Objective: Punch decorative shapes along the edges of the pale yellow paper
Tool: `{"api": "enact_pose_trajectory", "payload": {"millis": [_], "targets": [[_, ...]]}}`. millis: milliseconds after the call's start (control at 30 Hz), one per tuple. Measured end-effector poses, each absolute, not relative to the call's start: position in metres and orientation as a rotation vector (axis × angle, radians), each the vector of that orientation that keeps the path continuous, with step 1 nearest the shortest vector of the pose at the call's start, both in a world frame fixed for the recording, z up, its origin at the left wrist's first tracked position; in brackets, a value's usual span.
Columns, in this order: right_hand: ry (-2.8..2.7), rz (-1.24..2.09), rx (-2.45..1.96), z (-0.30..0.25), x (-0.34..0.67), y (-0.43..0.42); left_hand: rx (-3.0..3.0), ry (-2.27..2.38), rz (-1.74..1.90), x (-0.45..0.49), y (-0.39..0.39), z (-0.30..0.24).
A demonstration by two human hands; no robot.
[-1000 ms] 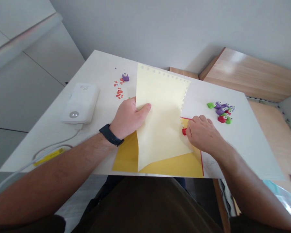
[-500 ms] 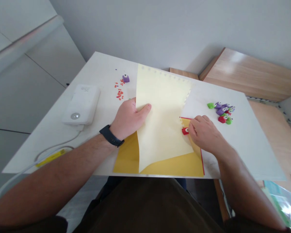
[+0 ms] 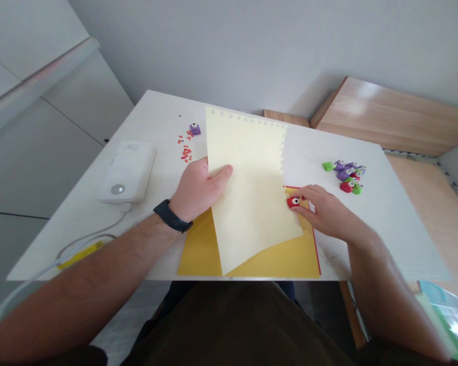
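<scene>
Left hand (image 3: 198,190) at centre of frame has the pale yellow sheet (image 3: 248,198) by its left edge, thumb on top, fingers hidden under it; grip looks clamped on the paper. Sheet has a perforated top edge and right edge and lies over a mustard-yellow card (image 3: 198,249), its lower corner tilted off square.

Right hand (image 3: 328,213) is at lower right of the sheet, grip closed on a small red googly-eyed figure (image 3: 293,202), finger above, thumb below. Figure sits at the sheet's right edge, over the card's exposed corner.

Looks like a sound way to work: one hand controls the paper, the other uses fingertips on the small piece, with the edge kept clear of it.

On the white tabletop (image 3: 156,109): a cluster of colourful googly-eyed figures (image 3: 343,175) at right, a purple figure (image 3: 194,129) and red paper bits (image 3: 185,153) at upper left, a white corded device (image 3: 125,173) at left.
</scene>
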State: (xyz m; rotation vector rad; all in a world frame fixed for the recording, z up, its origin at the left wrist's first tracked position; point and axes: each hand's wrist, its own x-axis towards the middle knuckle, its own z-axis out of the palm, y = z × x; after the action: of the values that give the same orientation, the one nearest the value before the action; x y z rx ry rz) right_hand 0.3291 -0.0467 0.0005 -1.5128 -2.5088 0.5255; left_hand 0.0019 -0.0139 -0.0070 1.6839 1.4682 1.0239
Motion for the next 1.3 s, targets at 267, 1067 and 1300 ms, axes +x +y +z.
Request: {"api": "enact_pose_trajectory", "payload": {"millis": [267, 1067, 1300], "targets": [[-2.388, 0.674, -1.564, 0.021, 0.320, -0.020, 1.551, 1.519, 1.134, -0.005, -0.007, -0.005], [-1.831, 0.798, -1.622, -0.038, 0.321, -0.008, 1.526, 1.620, 1.308, -0.019, 0.003, -0.019], [-1.721, 0.847, -1.589, -0.038, 0.317, -0.008, 1.456, 1.584, 1.329, -0.018, 0.002, -0.018]]}}
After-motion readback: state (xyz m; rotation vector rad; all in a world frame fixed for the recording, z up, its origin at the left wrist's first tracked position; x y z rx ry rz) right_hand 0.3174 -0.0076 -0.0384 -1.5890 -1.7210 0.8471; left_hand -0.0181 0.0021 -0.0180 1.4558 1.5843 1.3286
